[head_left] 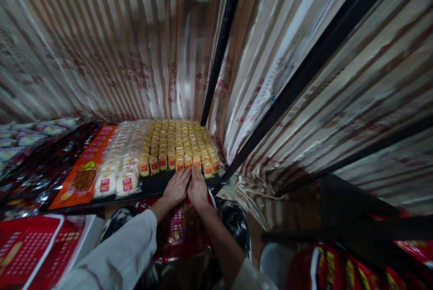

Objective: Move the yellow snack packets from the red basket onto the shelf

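At the front edge of a block of small yellow wrapped cakes [179, 139], my left hand [178, 185] lies with its fingers stretched forward against the front packs. Close beside it, nearly touching, my right hand [198, 188] reaches the same row with straight fingers. The packs have red labels and stand in tight rows on a black shelf board [154, 184]. Under my forearms is a red printed bag [182, 227] with small packs showing inside. I see nothing gripped in either hand, though the fingertips are partly hidden against the packs.
Left of the cakes lie white wrapped packs [126, 184], an orange snack packet [84, 175] and dark glossy packets [40, 172]. A red box [30, 249] stands at lower left. Black metal posts [287, 96] cross in front of the striped curtain [162, 46]. Red bags [348, 269] are at lower right.
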Demonstrator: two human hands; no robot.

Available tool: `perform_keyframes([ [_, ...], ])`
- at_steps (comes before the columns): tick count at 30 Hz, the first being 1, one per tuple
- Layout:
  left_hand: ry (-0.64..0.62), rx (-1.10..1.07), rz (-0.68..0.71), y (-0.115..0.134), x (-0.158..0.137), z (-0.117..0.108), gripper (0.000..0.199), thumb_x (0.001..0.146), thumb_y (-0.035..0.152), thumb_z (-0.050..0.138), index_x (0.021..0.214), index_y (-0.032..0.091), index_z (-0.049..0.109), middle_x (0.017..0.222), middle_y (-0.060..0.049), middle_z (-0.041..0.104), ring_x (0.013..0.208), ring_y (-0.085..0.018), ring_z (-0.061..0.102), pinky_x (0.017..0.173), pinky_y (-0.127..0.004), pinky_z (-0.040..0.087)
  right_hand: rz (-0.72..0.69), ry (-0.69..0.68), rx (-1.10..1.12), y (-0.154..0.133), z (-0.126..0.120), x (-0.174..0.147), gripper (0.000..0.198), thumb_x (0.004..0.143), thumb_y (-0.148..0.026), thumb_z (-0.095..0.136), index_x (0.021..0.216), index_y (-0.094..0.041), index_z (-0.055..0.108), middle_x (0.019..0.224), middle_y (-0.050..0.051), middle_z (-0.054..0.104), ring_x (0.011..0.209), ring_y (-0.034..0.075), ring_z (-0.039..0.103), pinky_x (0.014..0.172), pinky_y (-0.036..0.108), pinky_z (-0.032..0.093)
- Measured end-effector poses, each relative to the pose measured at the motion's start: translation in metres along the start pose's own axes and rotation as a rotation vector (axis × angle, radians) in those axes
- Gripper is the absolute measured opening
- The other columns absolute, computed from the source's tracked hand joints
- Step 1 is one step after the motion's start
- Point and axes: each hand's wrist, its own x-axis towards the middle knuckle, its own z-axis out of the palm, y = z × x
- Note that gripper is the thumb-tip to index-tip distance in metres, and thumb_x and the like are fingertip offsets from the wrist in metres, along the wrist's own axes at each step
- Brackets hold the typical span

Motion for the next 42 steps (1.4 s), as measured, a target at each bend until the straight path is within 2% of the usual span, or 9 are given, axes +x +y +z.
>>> perform_keyframes([
  [4, -0.040, 0.016, -0.009, 0.000, -0.002, 0.000, 0.052, 0.085, 0.017, 0.038, 0.137, 0.012, 0.040, 0.141, -0.012, 0.043, 0.130, -0.026, 0.038, 0.105, -0.043, 0.034, -0.020, -0.017, 0.022, -0.002, -0.005, -0.001, 0.057, 0.076, -0.003, 0.032, 0.130, -0.004, 0.049, 0.133, 0.017, 0.050, 0.131, 0.021, 0.039, 0.108, 0.042, 0.035],
  [8, -0.057, 0.038, 0.019, 0.001, -0.003, -0.003, 0.052, 0.084, 0.016, 0.038, 0.136, 0.011, 0.042, 0.141, -0.012, 0.043, 0.130, -0.027, 0.038, 0.105, -0.043, 0.033, -0.052, -0.031, 0.032, -0.006, -0.020, -0.007, 0.056, 0.078, -0.003, 0.029, 0.131, -0.003, 0.047, 0.137, 0.017, 0.046, 0.132, 0.020, 0.036, 0.109, 0.040, 0.035],
  [14, -0.029, 0.039, 0.121, 0.006, -0.001, -0.010, 0.053, 0.084, 0.012, 0.037, 0.137, 0.014, 0.039, 0.143, -0.008, 0.040, 0.131, -0.025, 0.036, 0.104, -0.039, 0.034, -0.005, 0.089, -0.044, 0.005, -0.039, -0.029, 0.059, 0.078, -0.004, 0.030, 0.137, -0.003, 0.037, 0.143, 0.017, 0.038, 0.137, 0.021, 0.026, 0.111, 0.045, 0.029],
  [20, -0.031, 0.028, 0.192, 0.020, 0.015, -0.009, 0.051, 0.086, 0.014, 0.035, 0.137, 0.014, 0.040, 0.142, -0.007, 0.042, 0.130, -0.023, 0.037, 0.105, -0.039, 0.033, -0.008, 0.052, -0.078, 0.030, -0.027, -0.029, 0.060, 0.074, -0.001, 0.032, 0.134, -0.002, 0.043, 0.140, 0.017, 0.042, 0.136, 0.022, 0.028, 0.109, 0.043, 0.032],
  [24, -0.029, -0.017, 0.202, 0.022, 0.022, -0.003, 0.049, 0.086, 0.014, 0.034, 0.134, 0.010, 0.043, 0.138, -0.011, 0.047, 0.129, -0.023, 0.039, 0.106, -0.039, 0.033, 0.000, 0.071, -0.050, 0.035, -0.023, -0.022, 0.061, 0.074, 0.000, 0.032, 0.133, -0.007, 0.045, 0.138, 0.014, 0.046, 0.136, 0.021, 0.029, 0.109, 0.043, 0.033],
  [29, -0.032, -0.068, 0.204, 0.022, 0.021, 0.001, 0.049, 0.085, 0.015, 0.037, 0.134, 0.010, 0.043, 0.138, -0.013, 0.046, 0.132, -0.024, 0.036, 0.107, -0.041, 0.033, -0.011, 0.075, 0.016, 0.038, -0.024, -0.022, 0.059, 0.075, -0.002, 0.032, 0.132, -0.006, 0.046, 0.138, 0.014, 0.046, 0.134, 0.021, 0.032, 0.109, 0.043, 0.034],
  [32, -0.044, -0.092, 0.218, 0.025, 0.022, 0.001, 0.050, 0.086, 0.016, 0.037, 0.135, 0.013, 0.041, 0.142, -0.012, 0.042, 0.134, -0.023, 0.031, 0.108, -0.042, 0.032, 0.024, 0.115, 0.089, 0.038, -0.023, -0.025, 0.058, 0.078, -0.004, 0.030, 0.135, -0.008, 0.042, 0.139, 0.015, 0.043, 0.133, 0.019, 0.034, 0.109, 0.042, 0.033],
  [38, -0.108, -0.103, 0.224, 0.028, 0.030, -0.001, 0.052, 0.086, 0.015, 0.036, 0.138, 0.013, 0.036, 0.148, -0.009, 0.032, 0.137, -0.023, 0.027, 0.108, -0.042, 0.032, 0.103, 0.205, 0.139, 0.040, -0.019, -0.022, 0.057, 0.084, -0.008, 0.027, 0.141, -0.011, 0.030, 0.149, 0.014, 0.026, 0.139, 0.018, 0.020, 0.112, 0.045, 0.027],
  [42, -0.081, -0.118, 0.233, 0.026, 0.031, 0.004, 0.053, 0.086, 0.014, 0.033, 0.139, 0.015, 0.034, 0.147, -0.009, 0.034, 0.138, -0.020, 0.024, 0.109, -0.041, 0.031, 0.142, 0.204, 0.148, 0.049, -0.016, -0.012, 0.059, 0.082, -0.008, 0.028, 0.141, -0.008, 0.030, 0.146, 0.016, 0.032, 0.137, 0.020, 0.025, 0.111, 0.045, 0.028],
])
